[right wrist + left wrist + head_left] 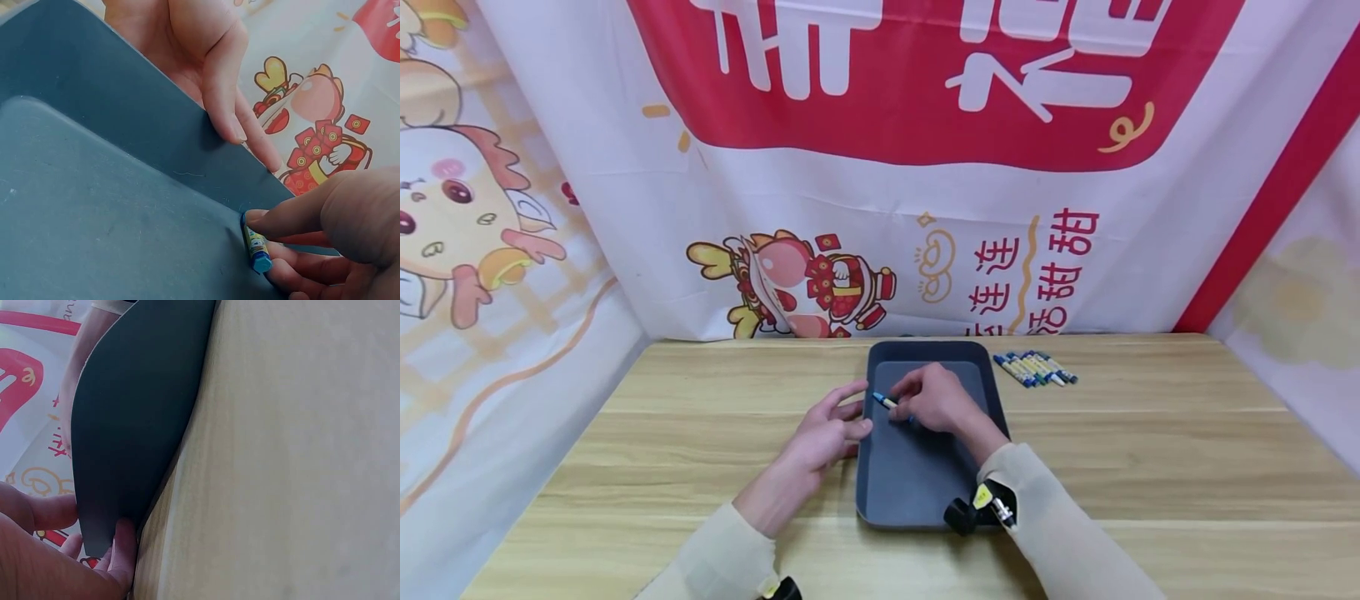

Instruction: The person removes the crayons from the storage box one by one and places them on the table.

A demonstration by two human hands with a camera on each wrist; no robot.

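A dark grey-blue tray (917, 492) rests on the wooden table. My left hand (823, 433) is at its left side. In the right wrist view, the left thumb (223, 94) laps over the tray's rim while the fingers stay on the outer side. My right hand (936, 398) reaches into the tray and pinches a blue crayon (884, 402) with a pale printed wrapper. Seen from the right wrist, that crayon (256, 244) lies between thumb and fingers, low by the tray's side wall, its blue end facing the camera.
A row of several crayons (1035, 368) lies side by side on the table (1150, 450), right of the tray's far end. Behind the table hangs a white and red printed cloth (910, 192). A wrist camera (973, 510) on the right arm overhangs the tray's near edge.
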